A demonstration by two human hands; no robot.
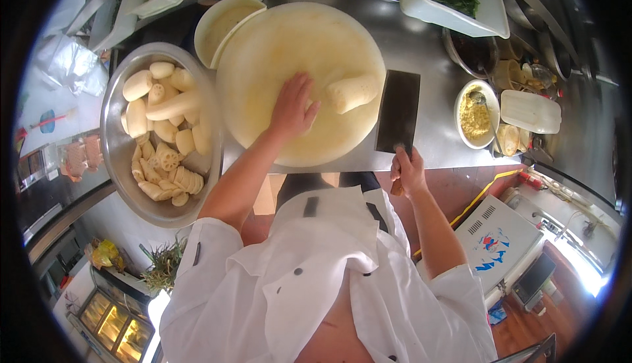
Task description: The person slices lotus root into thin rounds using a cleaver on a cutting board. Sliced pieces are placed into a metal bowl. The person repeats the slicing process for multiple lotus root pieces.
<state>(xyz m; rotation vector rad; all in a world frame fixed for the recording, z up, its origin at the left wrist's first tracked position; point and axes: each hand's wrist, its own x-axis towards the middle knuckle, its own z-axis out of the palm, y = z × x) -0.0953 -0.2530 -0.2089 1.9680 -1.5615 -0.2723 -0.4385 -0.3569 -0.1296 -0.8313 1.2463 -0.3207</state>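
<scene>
My right hand is closed around the wooden handle of a cleaver, whose broad dark blade lies just off the right edge of a round cutting board. My left hand rests on the board near its middle, fingers pointing away from me; a small pale bit shows between thumb and fingers, and whether it is gripped I cannot tell. A peeled lotus root piece lies on the board to the right of that hand. At left, a large metal basin holds peeled lotus roots, some cut into slices.
A pale container touches the board's upper left. On the right are a white bowl of yellow crumbly food, an empty white tray and a dark-filled bowl. A tub of leafy greens overhangs the steel counter.
</scene>
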